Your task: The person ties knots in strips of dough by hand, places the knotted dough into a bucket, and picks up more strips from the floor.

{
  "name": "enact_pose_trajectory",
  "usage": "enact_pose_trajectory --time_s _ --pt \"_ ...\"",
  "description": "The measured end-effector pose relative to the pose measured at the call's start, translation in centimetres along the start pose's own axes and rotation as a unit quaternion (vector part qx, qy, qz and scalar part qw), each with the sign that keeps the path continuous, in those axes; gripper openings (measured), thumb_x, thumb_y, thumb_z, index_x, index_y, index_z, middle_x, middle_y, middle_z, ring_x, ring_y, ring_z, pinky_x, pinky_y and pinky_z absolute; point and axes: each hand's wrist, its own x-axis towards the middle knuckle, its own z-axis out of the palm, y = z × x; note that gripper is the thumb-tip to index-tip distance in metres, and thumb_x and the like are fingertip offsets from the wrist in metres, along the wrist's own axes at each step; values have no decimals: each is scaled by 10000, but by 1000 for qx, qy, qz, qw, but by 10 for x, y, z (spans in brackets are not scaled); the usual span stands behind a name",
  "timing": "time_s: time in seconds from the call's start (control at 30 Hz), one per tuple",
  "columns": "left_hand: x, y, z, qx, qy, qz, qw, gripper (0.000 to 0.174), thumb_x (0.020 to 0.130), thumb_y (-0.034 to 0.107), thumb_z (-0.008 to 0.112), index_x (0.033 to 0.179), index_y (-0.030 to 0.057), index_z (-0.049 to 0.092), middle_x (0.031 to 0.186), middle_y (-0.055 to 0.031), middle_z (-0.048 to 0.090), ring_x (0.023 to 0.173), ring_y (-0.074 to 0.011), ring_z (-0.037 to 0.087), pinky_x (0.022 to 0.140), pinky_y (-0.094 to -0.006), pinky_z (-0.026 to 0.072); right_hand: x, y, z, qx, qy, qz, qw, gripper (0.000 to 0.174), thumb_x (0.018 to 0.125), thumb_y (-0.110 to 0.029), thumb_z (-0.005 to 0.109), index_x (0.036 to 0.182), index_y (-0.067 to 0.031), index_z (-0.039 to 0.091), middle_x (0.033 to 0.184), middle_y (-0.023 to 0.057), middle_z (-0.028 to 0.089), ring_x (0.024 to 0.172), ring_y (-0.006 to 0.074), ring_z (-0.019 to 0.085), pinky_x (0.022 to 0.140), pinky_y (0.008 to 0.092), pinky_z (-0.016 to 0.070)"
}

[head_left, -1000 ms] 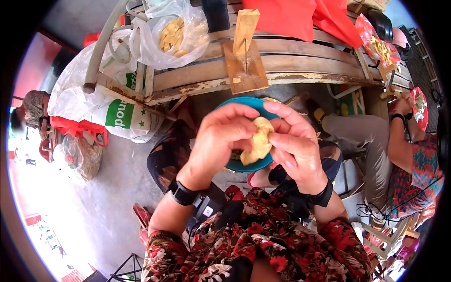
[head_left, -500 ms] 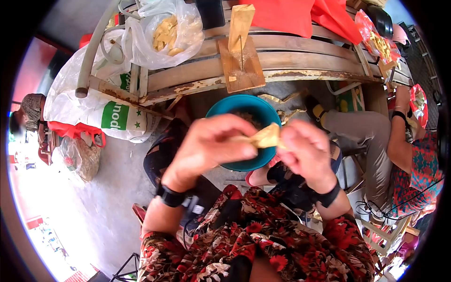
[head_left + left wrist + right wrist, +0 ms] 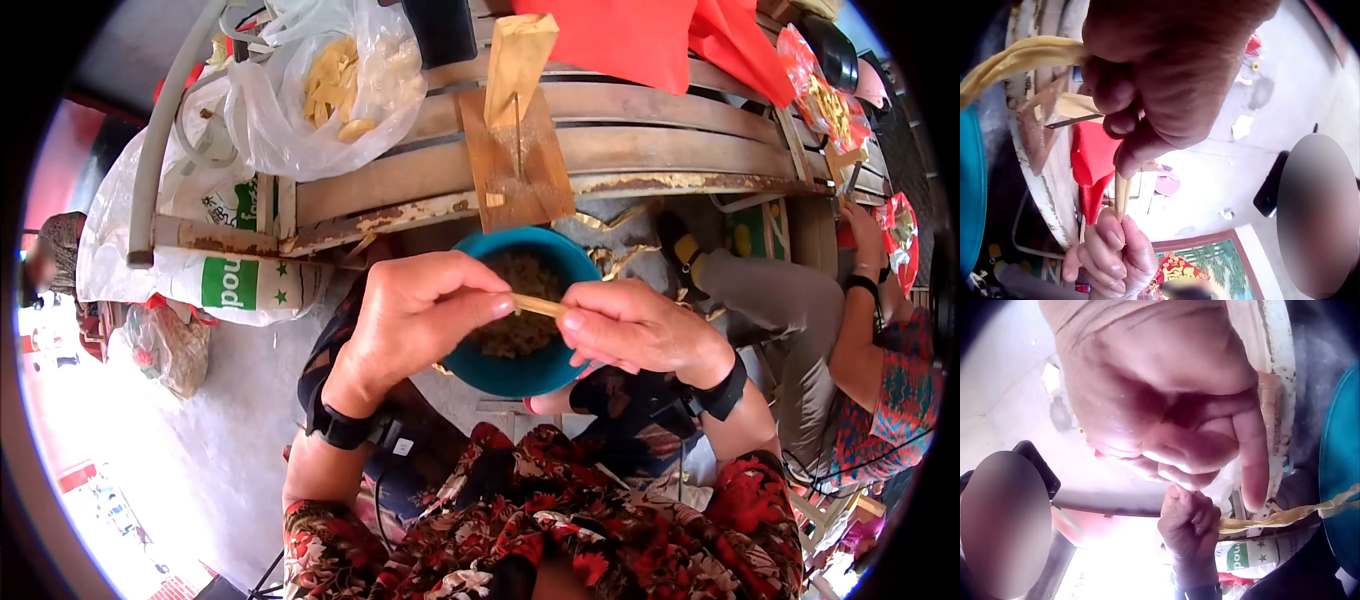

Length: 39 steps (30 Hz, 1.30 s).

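Observation:
A thin yellowish strip (image 3: 540, 304) stretches between the hands, above a teal bowl (image 3: 461, 368) of small pale pieces. My left hand (image 3: 415, 315) pinches one end between thumb and forefinger; my right hand (image 3: 645, 325) pinches the other. The left wrist view shows the short taut piece (image 3: 1122, 195) from my left hand (image 3: 1160, 75) to my right (image 3: 1113, 256), and a broader folded length (image 3: 1022, 59) beside the left hand. In the right wrist view, a twisted length (image 3: 1266, 521) trails from near my left hand (image 3: 1191, 528); my right hand's (image 3: 1166, 400) curled fingers hide its grip.
Beyond the bowl, a slatted bench (image 3: 640, 140) holds a wooden block (image 3: 519, 70) on a board with a metal spike, a plastic bag (image 3: 385, 95) of yellowish pieces and red cloth (image 3: 615, 38). Peelings (image 3: 625, 258) lie behind the bowl. Another person (image 3: 850, 330) sits at the right.
The lumpy yellowish piece between my hands now shows as a thin, taut strip. My hands have moved slightly apart and lower, and more of the bowl is visible.

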Motion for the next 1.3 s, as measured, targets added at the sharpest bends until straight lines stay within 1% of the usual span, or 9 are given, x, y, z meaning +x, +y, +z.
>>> enact_pose_trajectory --time_s 0.2,0.3,0.4,0.43,0.57,0.77,0.97,1.1,1.3 --pt "60 -41 -5 -61 75 -159 983 140 790 130 678 848 5 652 659 -29 630 618 -60 546 571 -222 451 55 4 -38 -83 244 -19 966 232 938 -267 474 878 -50 531 586 1 508 463 53 480 506 227 446" --pt "89 -62 1 49 139 -96 984 167 777 155 680 824 0 642 620 -67 610 579 -84 545 556 -244 447 93 25 -54 -201 381 -168 887 206 881 -244 530 949 -50 526 669 97 588 527 204 565 496 319 459" --pt "105 -74 14 141 202 -91 965 187 761 171 690 805 -2 635 590 -92 585 550 -102 535 547 -259 442 114 31 -56 -354 456 -120 808 198 862 -228 541 924 -39 539 713 131 598 616 271 593 577 360 469" --pt "106 -81 14 190 223 -79 953 136 786 114 666 762 -14 626 616 20 570 564 -44 464 510 -207 387 110 32 -57 -327 443 -102 828 220 861 -249 549 918 -37 553 719 122 602 624 258 596 584 348 469" --pt "83 -67 6 -64 164 -136 975 150 807 136 669 756 3 621 625 61 520 540 -21 420 475 -184 340 85 23 -47 -249 404 -136 870 290 847 -316 595 913 -34 610 750 96 616 634 203 603 599 308 467" --pt "32 7 2 -318 12 -100 943 194 830 36 625 1022 28 600 770 -24 611 595 -61 538 507 -180 429 49 5 -13 174 350 -263 882 212 907 -197 557 931 4 621 783 72 629 648 145 595 628 250 501" --pt "2 9 -11 -190 -83 -167 964 354 883 312 566 991 -18 635 875 -79 636 765 -137 596 703 -253 467 -2 -21 35 95 298 -382 869 209 939 -169 482 919 27 554 865 133 645 799 197 642 759 304 507" --pt "-6 29 2 -97 -65 -132 984 136 792 41 594 908 -29 608 908 -74 628 842 -106 556 734 -238 450 -16 -9 60 -142 317 -353 869 178 935 -123 467 937 24 568 816 95 659 704 111 623 636 248 506" --pt "-22 37 18 -383 -29 -92 919 194 752 -39 579 942 -12 548 865 -119 632 722 -220 651 639 -281 523 -2 15 65 208 209 -206 933 272 925 -300 525 848 -40 549 679 1 572 527 43 485 476 167 388"
